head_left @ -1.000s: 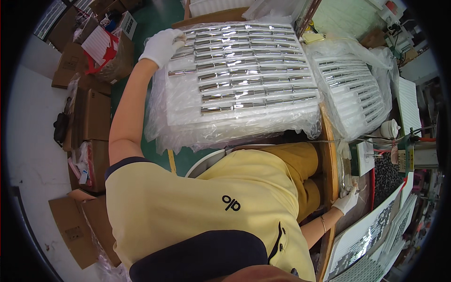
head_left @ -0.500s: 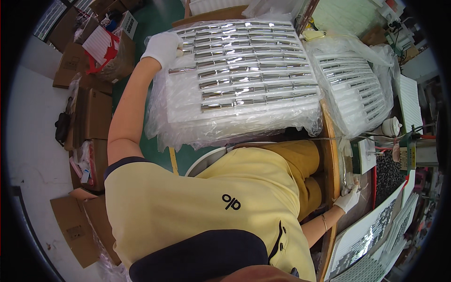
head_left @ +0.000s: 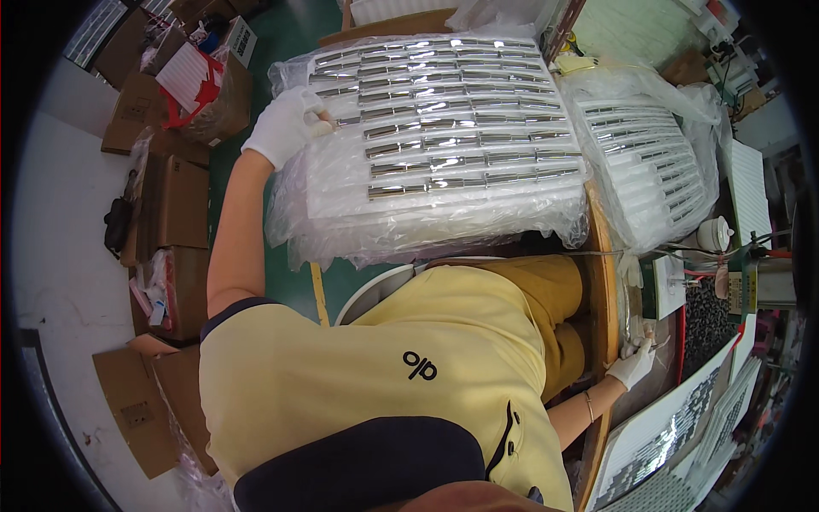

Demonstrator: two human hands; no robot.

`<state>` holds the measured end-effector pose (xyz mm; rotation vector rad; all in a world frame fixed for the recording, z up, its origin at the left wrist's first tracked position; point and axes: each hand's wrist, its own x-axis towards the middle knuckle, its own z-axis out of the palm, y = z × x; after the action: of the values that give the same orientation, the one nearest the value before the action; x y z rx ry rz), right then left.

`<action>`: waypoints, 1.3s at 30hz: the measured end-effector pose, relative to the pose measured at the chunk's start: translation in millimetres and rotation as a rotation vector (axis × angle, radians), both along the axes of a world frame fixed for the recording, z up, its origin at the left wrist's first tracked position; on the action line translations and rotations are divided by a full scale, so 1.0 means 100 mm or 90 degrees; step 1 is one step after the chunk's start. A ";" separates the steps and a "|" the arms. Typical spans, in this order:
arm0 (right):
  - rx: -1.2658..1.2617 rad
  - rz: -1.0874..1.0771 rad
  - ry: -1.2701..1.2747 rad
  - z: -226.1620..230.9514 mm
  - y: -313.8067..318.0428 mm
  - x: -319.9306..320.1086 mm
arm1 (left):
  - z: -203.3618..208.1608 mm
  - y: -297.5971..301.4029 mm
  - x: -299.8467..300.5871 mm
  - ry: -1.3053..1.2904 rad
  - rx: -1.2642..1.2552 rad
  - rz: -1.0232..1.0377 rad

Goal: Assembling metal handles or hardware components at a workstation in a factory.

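Left grip (head_left: pixel 286 126) on bagged chrome grille (head_left: pixel 444 128), right grip (head_left: pixel 633 363) partly hidden

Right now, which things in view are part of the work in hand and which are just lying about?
In hand:
- left hand on the bagged tray of chrome pieces
- right hand at the workbench edge

Lying about:
- second bagged tray
- cardboard boxes
- white cup

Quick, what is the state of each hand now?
Left hand: closed on the clear plastic-wrapped tray of shiny metal pieces.
Right hand: cannot be told.
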<state>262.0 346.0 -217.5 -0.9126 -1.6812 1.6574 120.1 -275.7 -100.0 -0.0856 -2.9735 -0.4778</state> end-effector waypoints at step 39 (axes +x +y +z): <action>-0.011 0.010 0.065 -0.08 0.09 -0.02 | -0.74 -0.18 -0.83 0.266 0.121 0.173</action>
<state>260.2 354.9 -225.5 -0.8104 -1.6117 1.7022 36.8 -293.5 -173.5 0.2091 -2.4710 -0.6156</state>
